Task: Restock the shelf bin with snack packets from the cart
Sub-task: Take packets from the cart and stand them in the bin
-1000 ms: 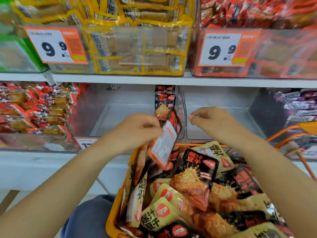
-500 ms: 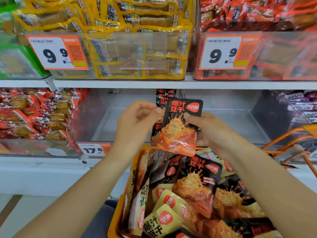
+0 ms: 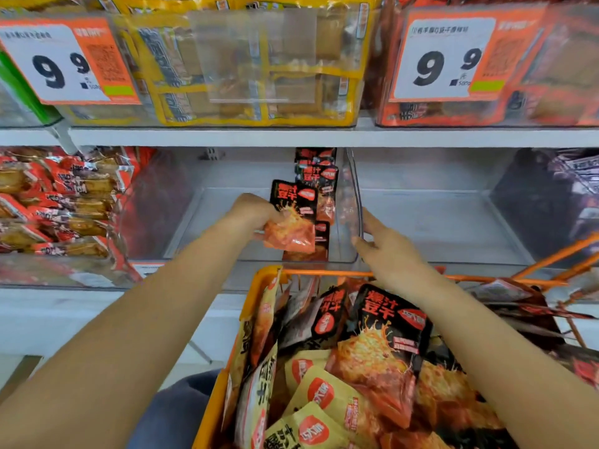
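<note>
Now left grip (image 3: 256, 215) clasps packet (image 3: 291, 222) inside clear bin (image 3: 181, 222); right grip (image 3: 385, 247) released.

Left price tag (image 3: 64, 59) on the upper shelf bin reads "9.9"; right price tag (image 3: 450, 56) also "9.9", small print blurred. Black packet (image 3: 385, 335) in the cart shows "爆汁豆干"; same characters on the held packet (image 3: 291, 218). Other print illegible.

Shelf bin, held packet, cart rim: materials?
Shelf bin: clear rigid plastic, likely acrylic; shelf and packets show through, edges catch light. Held packet in left hand: glossy printed film, probably plastic or foil laminate; it crinkles and shines. Cart rim: orange, smooth; coated metal or plastic, unclear.
</note>
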The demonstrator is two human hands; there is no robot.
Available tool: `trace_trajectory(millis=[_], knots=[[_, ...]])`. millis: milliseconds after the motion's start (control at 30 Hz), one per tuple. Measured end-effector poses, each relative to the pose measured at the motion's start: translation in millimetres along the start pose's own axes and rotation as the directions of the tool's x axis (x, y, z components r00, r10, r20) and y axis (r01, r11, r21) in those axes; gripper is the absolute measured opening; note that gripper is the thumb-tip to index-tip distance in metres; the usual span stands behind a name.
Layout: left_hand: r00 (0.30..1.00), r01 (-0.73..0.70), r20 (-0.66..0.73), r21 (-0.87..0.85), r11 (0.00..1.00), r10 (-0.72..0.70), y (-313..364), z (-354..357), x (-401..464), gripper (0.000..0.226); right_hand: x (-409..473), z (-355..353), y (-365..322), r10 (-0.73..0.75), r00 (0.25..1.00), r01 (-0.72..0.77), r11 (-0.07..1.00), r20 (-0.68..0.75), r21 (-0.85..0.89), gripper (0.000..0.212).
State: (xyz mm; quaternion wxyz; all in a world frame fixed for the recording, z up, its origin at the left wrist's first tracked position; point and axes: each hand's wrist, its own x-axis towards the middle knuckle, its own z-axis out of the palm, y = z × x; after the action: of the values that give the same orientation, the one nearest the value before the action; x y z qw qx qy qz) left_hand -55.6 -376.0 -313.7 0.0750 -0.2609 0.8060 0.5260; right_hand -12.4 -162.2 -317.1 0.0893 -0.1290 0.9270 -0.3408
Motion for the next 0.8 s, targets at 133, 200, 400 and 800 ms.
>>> trace_trajectory(millis=[133,200,400,800], knots=[[0.987,0.053,0.121,0.369,0.928,-0.104,-3.1,27.5,19.9,0.032,-2.5,1.5,2.9,0.008,1.000,-0.008,0.999,-0.014,-0.053,0.057],[0.982,0.043,0.136,0.513,0.857,-0.131,-4.8,37.3,24.1,0.040,-2.7,1.8,2.4,-0.003,1.000,0.002,0.999,-0.006,-0.037,0.057],[0.957,0.045,0.224,0.518,0.854,-0.187,-6.6,45.6,32.3,0.048,-3.6,2.0,3.4,-0.024,1.000,0.024,0.999,-0.013,-0.038,0.057],[0.972,-0.225,-0.008,0.261,0.939,0.236,10.3,56.1,60.5,0.067,-5.2,3.5,6.4,-0.022,1.000,0.021,0.997,-0.010,-0.075,0.058]])
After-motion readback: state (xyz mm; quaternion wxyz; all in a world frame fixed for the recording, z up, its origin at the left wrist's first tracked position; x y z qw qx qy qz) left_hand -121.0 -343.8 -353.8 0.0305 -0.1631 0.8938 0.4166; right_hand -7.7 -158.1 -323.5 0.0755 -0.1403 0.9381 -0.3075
